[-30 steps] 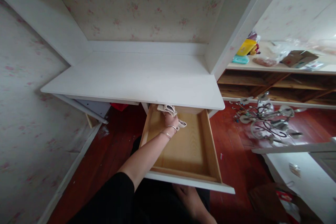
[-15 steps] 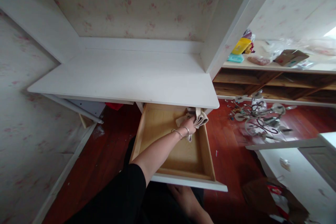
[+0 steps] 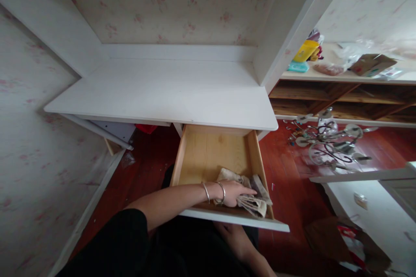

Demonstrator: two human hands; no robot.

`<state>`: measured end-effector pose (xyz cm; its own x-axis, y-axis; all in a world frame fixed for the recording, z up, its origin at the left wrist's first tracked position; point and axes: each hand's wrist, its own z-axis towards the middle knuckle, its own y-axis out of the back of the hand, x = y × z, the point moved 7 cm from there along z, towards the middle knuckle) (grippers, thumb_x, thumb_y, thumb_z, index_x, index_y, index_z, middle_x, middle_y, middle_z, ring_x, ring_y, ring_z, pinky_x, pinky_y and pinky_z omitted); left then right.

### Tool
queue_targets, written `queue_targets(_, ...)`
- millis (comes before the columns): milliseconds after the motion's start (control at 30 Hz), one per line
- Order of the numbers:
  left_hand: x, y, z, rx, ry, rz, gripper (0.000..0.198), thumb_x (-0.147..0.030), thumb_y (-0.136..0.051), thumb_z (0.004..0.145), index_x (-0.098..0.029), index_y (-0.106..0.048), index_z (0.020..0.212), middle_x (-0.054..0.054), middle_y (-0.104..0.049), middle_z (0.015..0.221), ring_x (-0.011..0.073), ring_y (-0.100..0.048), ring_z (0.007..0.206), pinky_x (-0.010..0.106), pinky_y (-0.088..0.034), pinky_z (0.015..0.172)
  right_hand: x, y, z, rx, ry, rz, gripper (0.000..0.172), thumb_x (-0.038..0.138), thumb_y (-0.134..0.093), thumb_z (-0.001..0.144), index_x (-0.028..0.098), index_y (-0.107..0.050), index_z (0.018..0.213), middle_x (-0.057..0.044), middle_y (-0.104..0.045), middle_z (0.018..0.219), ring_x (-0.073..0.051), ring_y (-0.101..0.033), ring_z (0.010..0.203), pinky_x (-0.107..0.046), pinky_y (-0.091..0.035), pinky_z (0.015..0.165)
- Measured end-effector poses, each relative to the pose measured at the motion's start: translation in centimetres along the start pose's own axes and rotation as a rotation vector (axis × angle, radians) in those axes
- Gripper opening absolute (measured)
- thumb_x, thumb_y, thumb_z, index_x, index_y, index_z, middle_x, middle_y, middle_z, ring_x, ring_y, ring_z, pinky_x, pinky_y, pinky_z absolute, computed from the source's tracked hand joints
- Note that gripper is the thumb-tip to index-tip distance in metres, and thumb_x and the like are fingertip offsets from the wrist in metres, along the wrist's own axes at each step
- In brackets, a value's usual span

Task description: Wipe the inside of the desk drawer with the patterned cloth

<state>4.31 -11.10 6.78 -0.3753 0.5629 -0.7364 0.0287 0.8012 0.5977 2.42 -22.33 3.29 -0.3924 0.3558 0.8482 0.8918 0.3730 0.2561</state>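
Note:
My left hand [image 3: 232, 192] presses a crumpled beige cloth [image 3: 255, 202] onto the floor of an open wooden drawer [image 3: 208, 156], in its near right corner. Two thin bangles sit on that wrist. The drawer is pulled out from under a white desk top [image 3: 169, 95], and its white front [image 3: 234, 217] faces me. My right hand [image 3: 235, 238] is below the drawer front, with its fingers hidden behind it.
A metal chandelier [image 3: 328, 143] lies on the red wooden floor to the right. A shelf unit [image 3: 341, 95] behind it carries a yellow pack, bags and a cardboard box. A white cabinet [image 3: 373, 207] stands at the near right, and wallpapered walls close in on the left.
My left hand has dragged the cloth from the drawer's back left, across to the back right, then forward to the near right corner.

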Motion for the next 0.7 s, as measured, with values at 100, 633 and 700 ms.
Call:
queue_targets(100, -0.8, -0.7, -1.3, 0.091, -0.060, 0.054, 0.087, -0.010, -0.062, 0.056, -0.040, -0.047, 0.136, 0.002, -0.063, 0.126, 0.0298, -0.060, 0.112, 0.037, -0.050, 0.080, 0.4, 0.1, 0.1, -0.007, 0.018, -0.015, 0.056, 0.063, -0.039, 0.092, 0.020, -0.070, 0.110, -0.008, -0.066, 0.119, -0.029, -0.054, 0.114, -0.044, -0.033, 0.106)
queue_targets(633, 7.8, 6.3, -14.3, 0.101, 0.362, 0.196, 0.029, 0.001, -0.069, 0.041, -0.027, -0.060, 0.041, -0.001, -0.059, 0.046, 0.0222, -0.061, 0.061, 0.034, -0.043, 0.073, -0.1, -0.3, 0.0, 0.038, 0.010, 0.000, 0.056, 0.063, -0.038, 0.092, 0.021, -0.073, 0.105, -0.006, -0.068, 0.115, -0.029, -0.058, 0.110, -0.043, -0.039, 0.100)
queue_targets(700, 8.9, 7.1, -14.2, -0.018, 0.418, 0.174, 0.030, 0.003, -0.069, 0.038, -0.025, -0.058, 0.039, 0.000, -0.057, 0.043, 0.0217, -0.060, 0.059, 0.034, -0.044, 0.073, 0.0, -0.3, 0.0, 0.035, 0.009, -0.001, 0.056, 0.063, -0.038, 0.092, 0.021, -0.073, 0.103, -0.006, -0.069, 0.113, -0.029, -0.058, 0.108, -0.042, -0.039, 0.099)
